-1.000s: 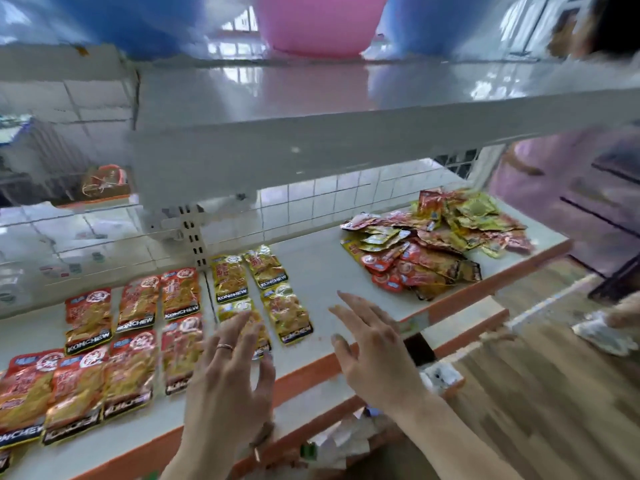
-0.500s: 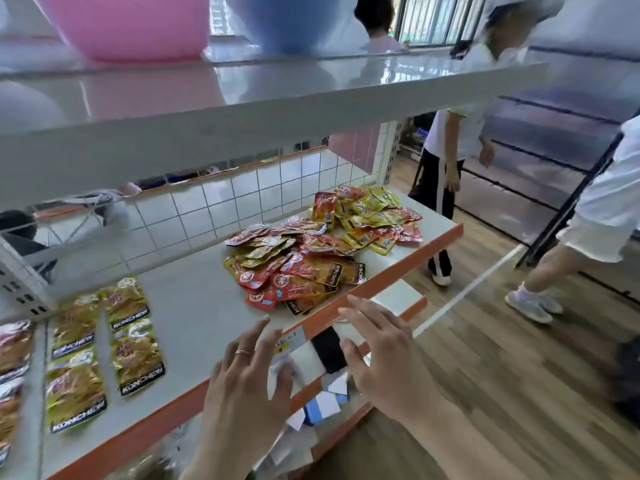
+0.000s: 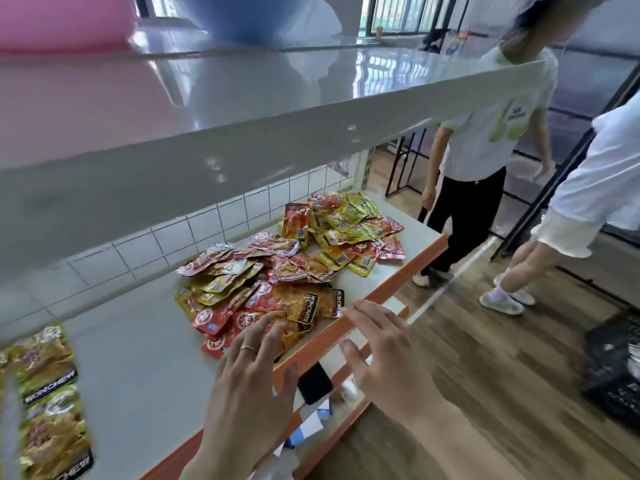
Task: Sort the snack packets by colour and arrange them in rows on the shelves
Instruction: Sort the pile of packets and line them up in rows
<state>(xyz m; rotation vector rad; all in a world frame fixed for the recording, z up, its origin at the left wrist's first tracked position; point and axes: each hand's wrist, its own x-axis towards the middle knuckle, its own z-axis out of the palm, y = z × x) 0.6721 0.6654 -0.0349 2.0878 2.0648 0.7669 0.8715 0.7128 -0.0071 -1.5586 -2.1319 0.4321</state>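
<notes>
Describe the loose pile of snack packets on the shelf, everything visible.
The pile is a jumbled heap of flat, glossy, crinkled foil-like packets, red and yellow-green mixed, overlapping at all angles. Near ones show a black band reading KONCHEW. It lies on the grey shelf, spreading from the orange front edge toward the tiled back. The left hand spreads straight fingers over the nearest red packets; contact cannot be told. The right hand hovers open by the front edge.

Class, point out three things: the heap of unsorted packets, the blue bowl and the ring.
heap of unsorted packets (image 3: 292,270): head view, a red packet near its middle.
blue bowl (image 3: 249,19): head view, its lower wall.
ring (image 3: 248,347): head view, the band.
</notes>
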